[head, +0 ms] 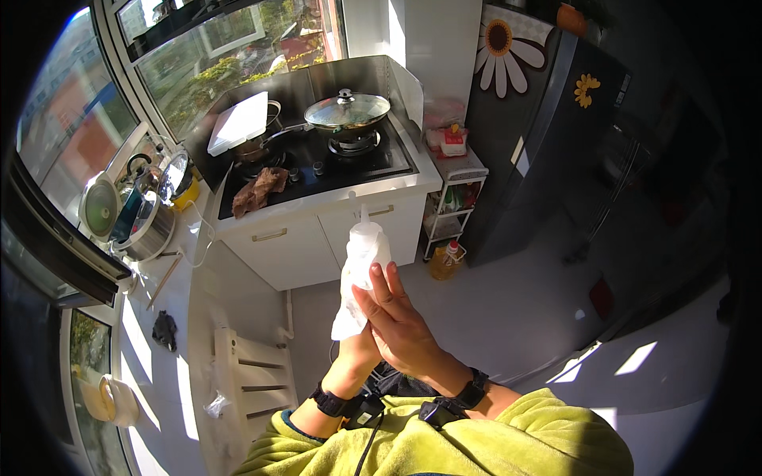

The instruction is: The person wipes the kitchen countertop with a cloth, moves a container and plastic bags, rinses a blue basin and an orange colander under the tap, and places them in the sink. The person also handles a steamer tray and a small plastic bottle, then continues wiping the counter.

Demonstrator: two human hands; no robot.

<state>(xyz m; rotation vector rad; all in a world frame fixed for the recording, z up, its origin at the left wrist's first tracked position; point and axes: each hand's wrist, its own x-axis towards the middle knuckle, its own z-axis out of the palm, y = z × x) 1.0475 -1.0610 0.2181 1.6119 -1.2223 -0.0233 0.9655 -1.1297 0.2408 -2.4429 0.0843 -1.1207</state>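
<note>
A translucent squeeze bottle (363, 231) with a pointed nozzle stands up between my two hands, its nozzle aimed away from me. White cloth or tissue (348, 318) wraps its far-left side and hangs below it. My left hand (359, 350) is behind this wrap, so its fingers are hidden; only the heel and wrist show. Against the bottle's right side lie the extended fingers of my right hand (400, 324), palm turned inward. Both hands are held out in front of my chest, above the floor.
Ahead, a gas hob (309, 172) carries a lidded pan (346, 113), a pot under a white tray (239, 124), and a brown cloth (259, 191). Pots crowd the left counter (172, 333). A white chair (262, 375), shelf rack (455, 172), oil bottle (446, 262) and dark fridge (536, 149) stand around.
</note>
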